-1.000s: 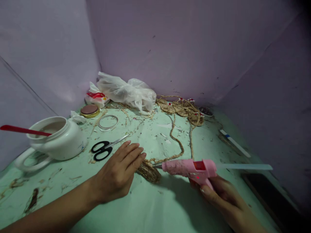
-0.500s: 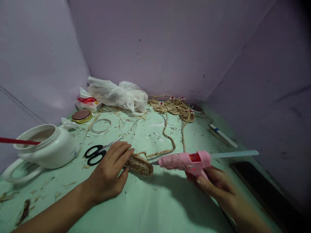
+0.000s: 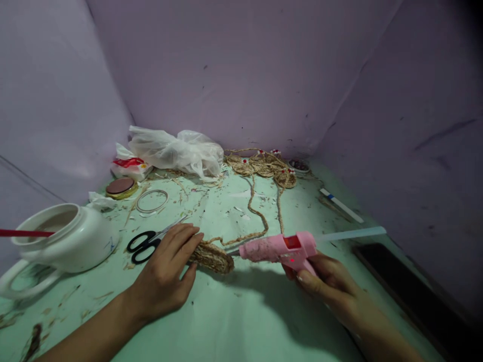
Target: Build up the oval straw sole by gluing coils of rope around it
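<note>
My left hand is closed on a flat coil of braided brown twine, fingers over it and thumb at its near side. A loose braided cord runs from the coil toward the back of the table. My right hand grips a pink glue gun by its handle, a small red light showing on it. The gun's metal nozzle is at the coil's right end; whether it touches is hard to tell. A pale glue stick juts from the gun's rear.
Black-handled scissors lie beside my left hand. A white pot holding a red stick stands at left. Coiled twine pieces with red beads and a plastic bag sit at the back. A dark flat object lies at right.
The view has shifted a little, so most things appear slightly further left. Both hands keep their holds, with the glue gun's nozzle still at the coil's edge.
</note>
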The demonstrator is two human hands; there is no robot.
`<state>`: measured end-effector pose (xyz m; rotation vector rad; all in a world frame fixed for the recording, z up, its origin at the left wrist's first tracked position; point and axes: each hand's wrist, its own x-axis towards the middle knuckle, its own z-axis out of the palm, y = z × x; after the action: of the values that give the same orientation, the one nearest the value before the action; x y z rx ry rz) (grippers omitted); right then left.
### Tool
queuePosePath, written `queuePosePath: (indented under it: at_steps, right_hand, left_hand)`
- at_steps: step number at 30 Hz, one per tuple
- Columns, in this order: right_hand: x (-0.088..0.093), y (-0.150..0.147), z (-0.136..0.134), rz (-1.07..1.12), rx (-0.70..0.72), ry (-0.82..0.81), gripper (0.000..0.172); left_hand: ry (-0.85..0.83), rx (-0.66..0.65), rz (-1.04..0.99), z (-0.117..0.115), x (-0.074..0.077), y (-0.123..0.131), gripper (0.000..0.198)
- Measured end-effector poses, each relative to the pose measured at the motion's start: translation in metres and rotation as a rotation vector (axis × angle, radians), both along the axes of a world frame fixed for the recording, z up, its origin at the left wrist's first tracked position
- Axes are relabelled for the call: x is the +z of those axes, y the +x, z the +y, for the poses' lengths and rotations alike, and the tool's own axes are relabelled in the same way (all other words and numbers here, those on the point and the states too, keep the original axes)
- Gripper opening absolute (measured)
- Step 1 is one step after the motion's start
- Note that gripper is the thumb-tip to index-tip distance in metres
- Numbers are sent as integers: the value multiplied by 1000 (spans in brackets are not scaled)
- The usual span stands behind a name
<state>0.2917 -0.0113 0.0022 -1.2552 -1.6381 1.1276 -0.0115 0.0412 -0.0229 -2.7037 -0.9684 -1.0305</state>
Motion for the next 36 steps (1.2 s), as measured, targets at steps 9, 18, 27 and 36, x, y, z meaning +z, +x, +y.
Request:
queuePosePath:
  at_steps: [9, 18, 27, 36]
  right_hand:
    - [3, 2, -1, 33, 26, -25, 36]
    - [3, 3, 0, 43, 11, -33, 36]
    - [8, 1, 1, 29, 26, 1, 30]
    - [6, 2, 1, 90, 50, 3, 26]
  left_hand:
    - [-4, 20, -24, 1, 0, -1, 48]
    - [-11, 56, -41, 2, 0, -2, 49]
    - [-27, 67, -30, 2, 1, -4, 51]
    - [-25, 63, -46, 2, 0, -3, 49]
